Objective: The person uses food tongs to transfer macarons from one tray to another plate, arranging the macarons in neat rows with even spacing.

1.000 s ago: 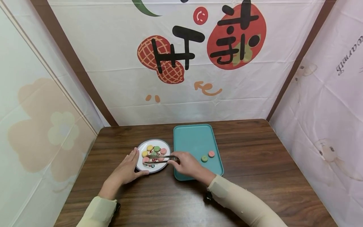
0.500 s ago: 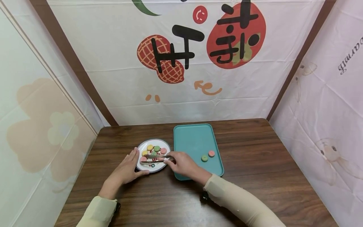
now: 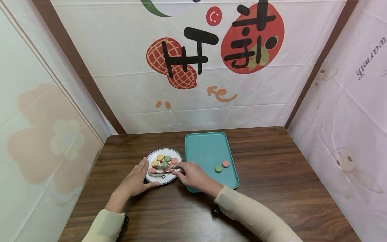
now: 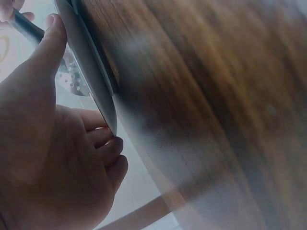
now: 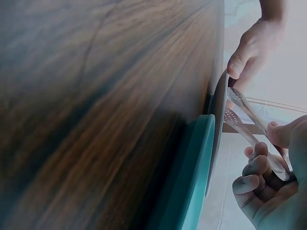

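Note:
On the round white plate [image 3: 169, 180] lie several yellow, green and pink macarons. Straight fingers of my left hand [image 3: 133, 179] touch its left rim, and the thumb lies along the near rim. My right hand [image 3: 193, 175] holds metal tongs [image 3: 166, 172] over the plate from the right. The tongs' arms are spread, with a pink macaron [image 3: 152, 170] at the plate's left side between their tips. In the right wrist view, the perforated tips of the tongs [image 5: 244, 129] are near the plate rim. Part of the plate's right side is hidden by the right hand.
A teal tray [image 3: 205, 148] stands right of the plate, partly under my right forearm. On it sit a green macaron [image 3: 218, 168] and a pink macaron [image 3: 225, 164]. The brown wooden table [image 3: 266, 161] meets printed cloth walls at the back and sides.
My right hand has moved slightly left with the tongs, whose tips have spread a little wider around the leftmost pink macaron. That macaron has shifted slightly left. The left hand has stayed still.

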`<action>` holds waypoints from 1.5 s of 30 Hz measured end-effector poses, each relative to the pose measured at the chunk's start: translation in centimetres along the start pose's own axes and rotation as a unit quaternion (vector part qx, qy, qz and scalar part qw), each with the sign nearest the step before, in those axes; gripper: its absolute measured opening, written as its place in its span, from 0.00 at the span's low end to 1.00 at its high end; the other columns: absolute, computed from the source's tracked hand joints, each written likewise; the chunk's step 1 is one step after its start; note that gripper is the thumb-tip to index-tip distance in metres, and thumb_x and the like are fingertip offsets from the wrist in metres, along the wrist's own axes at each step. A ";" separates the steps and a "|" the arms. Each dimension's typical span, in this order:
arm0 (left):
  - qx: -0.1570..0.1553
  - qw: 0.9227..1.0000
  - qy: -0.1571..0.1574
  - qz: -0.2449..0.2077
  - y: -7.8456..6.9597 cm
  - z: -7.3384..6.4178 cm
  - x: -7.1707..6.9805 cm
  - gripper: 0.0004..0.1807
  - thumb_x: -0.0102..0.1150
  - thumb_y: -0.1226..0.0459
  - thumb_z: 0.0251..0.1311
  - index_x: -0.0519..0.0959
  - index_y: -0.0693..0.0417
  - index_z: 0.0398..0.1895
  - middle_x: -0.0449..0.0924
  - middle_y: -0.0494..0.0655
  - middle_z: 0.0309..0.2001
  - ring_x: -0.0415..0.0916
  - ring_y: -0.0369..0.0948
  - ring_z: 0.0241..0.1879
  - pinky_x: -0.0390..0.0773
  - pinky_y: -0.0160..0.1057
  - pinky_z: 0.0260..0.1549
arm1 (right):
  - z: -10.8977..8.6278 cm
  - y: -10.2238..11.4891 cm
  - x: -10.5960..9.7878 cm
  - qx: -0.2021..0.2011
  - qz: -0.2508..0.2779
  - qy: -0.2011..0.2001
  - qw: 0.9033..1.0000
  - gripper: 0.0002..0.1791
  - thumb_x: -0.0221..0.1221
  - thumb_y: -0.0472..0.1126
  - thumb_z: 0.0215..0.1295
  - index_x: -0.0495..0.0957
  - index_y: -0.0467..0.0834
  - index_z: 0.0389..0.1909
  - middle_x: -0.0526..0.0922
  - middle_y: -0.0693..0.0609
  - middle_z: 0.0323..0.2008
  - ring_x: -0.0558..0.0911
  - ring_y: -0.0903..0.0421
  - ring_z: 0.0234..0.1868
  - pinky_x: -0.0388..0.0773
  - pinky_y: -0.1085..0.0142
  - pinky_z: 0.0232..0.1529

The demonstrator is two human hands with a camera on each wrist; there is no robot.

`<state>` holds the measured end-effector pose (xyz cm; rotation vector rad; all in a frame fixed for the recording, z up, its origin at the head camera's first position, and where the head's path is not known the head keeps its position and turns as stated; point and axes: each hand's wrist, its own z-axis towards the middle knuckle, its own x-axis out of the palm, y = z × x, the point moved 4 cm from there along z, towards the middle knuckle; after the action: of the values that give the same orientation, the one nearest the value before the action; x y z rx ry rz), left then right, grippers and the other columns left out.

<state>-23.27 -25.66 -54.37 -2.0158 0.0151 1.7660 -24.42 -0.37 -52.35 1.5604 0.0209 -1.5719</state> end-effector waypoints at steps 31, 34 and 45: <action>0.000 1.000 0.002 0.004 0.1 0.2 0.2 0.67 0.63 0.30 0.64 0.51 0.77 0.82 0.45 0.73 0.84 0.47 0.65 0.83 0.52 0.63 0.81 | -0.2 0.2 -0.1 0.008 0.003 -0.008 1.000 0.18 0.64 0.50 0.79 0.86 0.42 0.58 0.87 0.56 0.36 0.77 0.68 0.29 0.76 0.73 0.32; 0.000 1.000 0.002 0.005 0.1 0.2 0.2 0.67 0.63 0.30 0.64 0.51 0.77 0.82 0.45 0.74 0.84 0.47 0.65 0.83 0.53 0.64 0.81 | -0.5 0.2 -0.2 0.006 0.012 -0.012 1.000 0.17 0.64 0.50 0.79 0.86 0.42 0.56 0.85 0.57 0.33 0.76 0.68 0.29 0.76 0.73 0.31; -0.001 1.000 0.002 0.001 0.0 0.0 0.1 0.67 0.65 0.31 0.64 0.51 0.77 0.82 0.45 0.74 0.84 0.47 0.66 0.83 0.53 0.64 0.81 | -1.8 -0.2 -1.3 -0.012 0.033 -0.039 0.999 0.15 0.62 0.51 0.81 0.86 0.43 0.51 0.81 0.58 0.31 0.76 0.66 0.29 0.75 0.72 0.30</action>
<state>-23.25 -25.63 -54.48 -2.0212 0.0150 1.7642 -23.37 1.52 -51.83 1.4657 -0.0559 -1.5741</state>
